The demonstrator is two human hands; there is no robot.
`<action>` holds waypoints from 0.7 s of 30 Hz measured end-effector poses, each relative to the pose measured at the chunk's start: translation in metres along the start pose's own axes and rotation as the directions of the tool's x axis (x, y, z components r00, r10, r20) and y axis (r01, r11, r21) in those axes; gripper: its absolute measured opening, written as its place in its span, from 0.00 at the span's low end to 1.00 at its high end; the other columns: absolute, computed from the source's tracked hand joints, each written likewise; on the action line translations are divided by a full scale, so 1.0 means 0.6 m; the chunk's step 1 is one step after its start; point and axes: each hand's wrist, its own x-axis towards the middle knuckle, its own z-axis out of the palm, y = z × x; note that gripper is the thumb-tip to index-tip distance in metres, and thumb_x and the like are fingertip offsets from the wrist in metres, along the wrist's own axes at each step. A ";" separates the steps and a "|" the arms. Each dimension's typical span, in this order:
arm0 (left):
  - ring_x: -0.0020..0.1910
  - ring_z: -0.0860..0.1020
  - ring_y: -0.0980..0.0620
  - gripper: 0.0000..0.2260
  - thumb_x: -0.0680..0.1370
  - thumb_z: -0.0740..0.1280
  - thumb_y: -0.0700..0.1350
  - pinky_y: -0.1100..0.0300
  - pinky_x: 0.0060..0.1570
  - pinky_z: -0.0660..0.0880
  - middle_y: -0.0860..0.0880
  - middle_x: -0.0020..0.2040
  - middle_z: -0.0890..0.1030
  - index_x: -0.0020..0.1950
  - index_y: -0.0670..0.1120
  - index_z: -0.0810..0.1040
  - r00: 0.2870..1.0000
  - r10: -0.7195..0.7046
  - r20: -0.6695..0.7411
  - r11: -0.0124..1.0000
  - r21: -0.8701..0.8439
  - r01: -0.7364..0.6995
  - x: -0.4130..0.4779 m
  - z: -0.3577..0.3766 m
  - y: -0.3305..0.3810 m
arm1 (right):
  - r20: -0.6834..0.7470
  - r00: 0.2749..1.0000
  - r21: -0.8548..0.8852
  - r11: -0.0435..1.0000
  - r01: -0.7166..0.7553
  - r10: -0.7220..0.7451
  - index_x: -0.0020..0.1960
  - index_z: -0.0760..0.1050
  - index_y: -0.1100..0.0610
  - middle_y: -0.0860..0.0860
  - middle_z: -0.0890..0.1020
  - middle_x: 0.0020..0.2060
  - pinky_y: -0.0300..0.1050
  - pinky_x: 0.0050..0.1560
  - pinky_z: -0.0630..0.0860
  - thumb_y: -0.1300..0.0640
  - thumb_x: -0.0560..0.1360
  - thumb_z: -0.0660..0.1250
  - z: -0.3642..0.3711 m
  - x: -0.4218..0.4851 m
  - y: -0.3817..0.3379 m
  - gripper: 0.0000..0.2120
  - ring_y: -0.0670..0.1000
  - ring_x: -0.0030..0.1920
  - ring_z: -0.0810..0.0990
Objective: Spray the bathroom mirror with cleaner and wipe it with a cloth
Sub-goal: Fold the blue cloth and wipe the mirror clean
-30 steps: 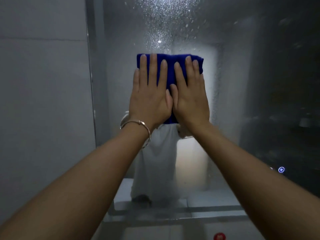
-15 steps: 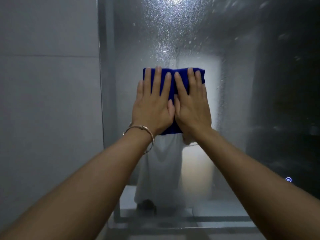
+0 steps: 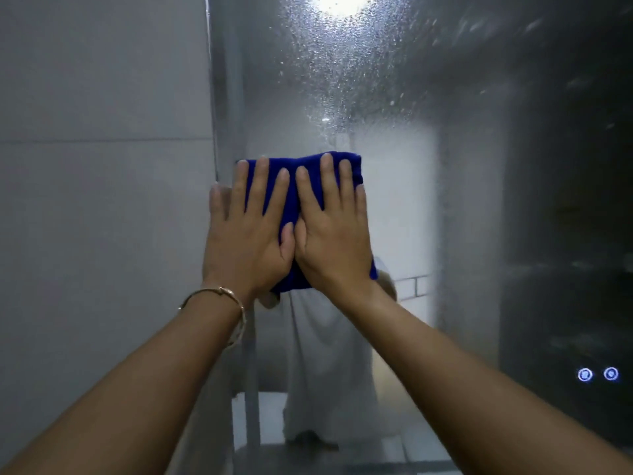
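Observation:
A folded blue cloth (image 3: 301, 173) lies flat against the bathroom mirror (image 3: 394, 97), close to the mirror's left edge. My left hand (image 3: 245, 241) and my right hand (image 3: 334, 241) press on it side by side, palms flat and fingers spread, thumbs touching. The little finger of my left hand reaches past the cloth to the mirror's edge. Fine spray droplets (image 3: 329, 70) cover the glass above the cloth, under a reflected lamp. The glass looks hazy all over. No spray bottle is in view.
A grey tiled wall (image 3: 102, 200) adjoins the mirror on the left. Two lit round touch buttons (image 3: 597, 374) glow at the mirror's lower right. A thin bracelet (image 3: 219, 293) circles my left wrist. The mirror reflects a person in white.
Both hands have slid the cloth down and to the left, away from the droplet patch and toward the mirror's left edge. The view has tilted upward.

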 end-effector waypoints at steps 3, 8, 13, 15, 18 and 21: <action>0.75 0.50 0.40 0.29 0.77 0.48 0.52 0.37 0.68 0.51 0.40 0.77 0.51 0.76 0.43 0.49 0.998 -0.042 0.036 0.999 0.032 0.041 -0.027 -0.004 -0.061 | 0.001 1.000 0.019 1.000 0.020 -0.020 0.73 0.64 0.57 0.60 0.62 0.73 0.58 0.73 0.53 0.52 0.76 0.50 0.025 0.001 -0.063 0.26 0.59 0.74 0.57; 0.75 0.50 0.39 0.29 0.77 0.47 0.50 0.39 0.69 0.51 0.38 0.76 0.50 0.76 0.41 0.47 0.998 -0.062 0.030 0.998 0.004 0.061 -0.037 0.000 -0.075 | 0.015 0.998 0.045 0.998 0.054 -0.055 0.73 0.63 0.58 0.60 0.62 0.73 0.56 0.73 0.53 0.51 0.78 0.50 0.035 -0.005 -0.076 0.25 0.58 0.74 0.58; 0.75 0.46 0.38 0.29 0.77 0.48 0.49 0.43 0.72 0.47 0.37 0.76 0.48 0.76 0.41 0.45 0.996 -0.090 0.003 0.989 -0.117 0.090 -0.017 0.000 -0.020 | 0.022 0.997 0.085 0.993 0.077 -0.079 0.74 0.62 0.59 0.60 0.61 0.74 0.54 0.73 0.50 0.51 0.77 0.51 0.018 0.001 -0.028 0.27 0.58 0.75 0.55; 0.75 0.46 0.38 0.29 0.77 0.48 0.49 0.44 0.73 0.46 0.37 0.76 0.49 0.76 0.40 0.46 0.998 -0.063 -0.011 0.988 -0.140 0.061 -0.003 0.000 0.010 | 0.021 0.998 0.080 0.995 0.054 -0.056 0.74 0.61 0.59 0.60 0.60 0.74 0.53 0.73 0.49 0.52 0.77 0.53 0.006 0.000 0.002 0.26 0.58 0.75 0.55; 0.75 0.46 0.38 0.29 0.77 0.48 0.49 0.45 0.73 0.43 0.37 0.76 0.49 0.76 0.40 0.47 0.999 -0.048 -0.015 0.984 -0.172 0.045 0.018 0.002 0.063 | 0.035 0.998 0.069 0.997 0.044 -0.047 0.75 0.60 0.59 0.59 0.59 0.75 0.53 0.73 0.48 0.53 0.77 0.54 -0.017 -0.003 0.055 0.27 0.58 0.75 0.53; 0.75 0.47 0.38 0.29 0.77 0.48 0.50 0.46 0.72 0.42 0.37 0.76 0.49 0.76 0.40 0.46 0.998 -0.055 -0.008 0.987 -0.151 0.054 0.031 0.003 0.114 | 0.042 0.998 0.072 0.997 0.034 -0.037 0.75 0.60 0.58 0.59 0.59 0.75 0.54 0.73 0.50 0.54 0.77 0.53 -0.041 -0.005 0.102 0.27 0.58 0.75 0.53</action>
